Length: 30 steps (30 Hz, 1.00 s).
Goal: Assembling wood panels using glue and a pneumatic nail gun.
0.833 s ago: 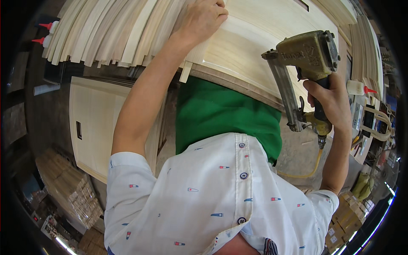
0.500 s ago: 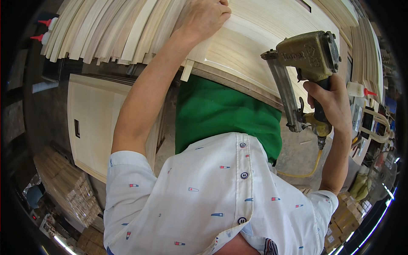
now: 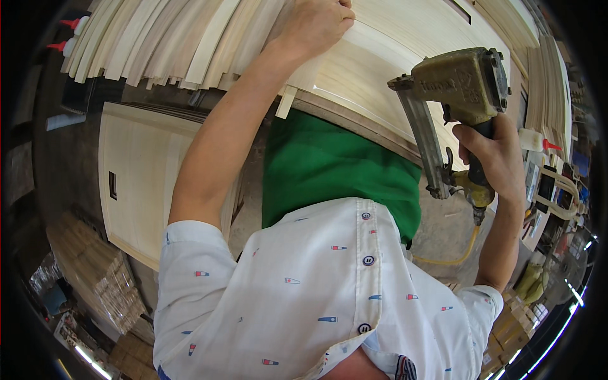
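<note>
My right hand point(image 3: 497, 152) is wrapped around the black grip of a worn, brass-coloured pneumatic nail gun point(image 3: 459, 85). The tool hangs above the right part of a pale wooden panel point(image 3: 380, 76), with its long magazine slanting down toward my body. An air hose point(image 3: 467, 250) runs from the base of the grip. At the top edge, my left hand point(image 3: 316, 28) is over the panel's left side with its fingers curled in. What they grip, if anything, is hidden. Beneath that forearm, the end of a narrow wooden strip point(image 3: 286, 101) juts past the panel's near edge.
Many thin wooden strips point(image 3: 171, 44) lie side by side at the left. Glue bottles with red tips stand at the far left point(image 3: 79, 25) and right point(image 3: 532, 140). More panels point(image 3: 142, 177) lean at lower left, near wrapped wood stacks point(image 3: 95, 272). Strips point(image 3: 548, 95) line the right.
My left hand has shifted slightly up and to the right, fingers still curled. The nail gun stays almost in place in my right hand.
</note>
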Motion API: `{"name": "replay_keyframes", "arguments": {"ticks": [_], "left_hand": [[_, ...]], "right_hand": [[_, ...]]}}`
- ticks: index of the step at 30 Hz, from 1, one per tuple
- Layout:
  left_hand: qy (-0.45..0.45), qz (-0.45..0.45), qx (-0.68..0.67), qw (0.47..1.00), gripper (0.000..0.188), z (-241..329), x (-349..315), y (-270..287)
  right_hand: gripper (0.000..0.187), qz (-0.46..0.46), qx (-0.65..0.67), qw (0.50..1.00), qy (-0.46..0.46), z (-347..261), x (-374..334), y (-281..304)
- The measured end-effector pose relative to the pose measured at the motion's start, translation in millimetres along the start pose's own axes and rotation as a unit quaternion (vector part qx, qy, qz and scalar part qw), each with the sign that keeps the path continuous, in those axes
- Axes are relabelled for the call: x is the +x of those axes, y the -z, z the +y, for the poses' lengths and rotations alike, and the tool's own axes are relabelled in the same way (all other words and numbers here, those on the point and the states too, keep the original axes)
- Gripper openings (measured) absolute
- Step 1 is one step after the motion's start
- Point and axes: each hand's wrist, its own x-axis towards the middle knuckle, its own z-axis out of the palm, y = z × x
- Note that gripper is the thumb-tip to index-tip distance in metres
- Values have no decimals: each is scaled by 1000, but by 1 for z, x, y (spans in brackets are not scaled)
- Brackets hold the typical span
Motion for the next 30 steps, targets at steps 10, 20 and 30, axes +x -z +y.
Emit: {"name": "replay_keyframes", "arguments": {"ticks": [10,20,30], "left_hand": [[-4,5,-2,1000,15,1,1,-1],[-16,20,-15,1000,15,0,2,-3],[-32,31,-31,999,17,2,2,-3]], "right_hand": [[26,-15,-3,1000,1,-22,0,-17],[25,-53,-41,998,12,-48,2,-28],[23,-53,-65,997,2,-44,5,-31]]}}
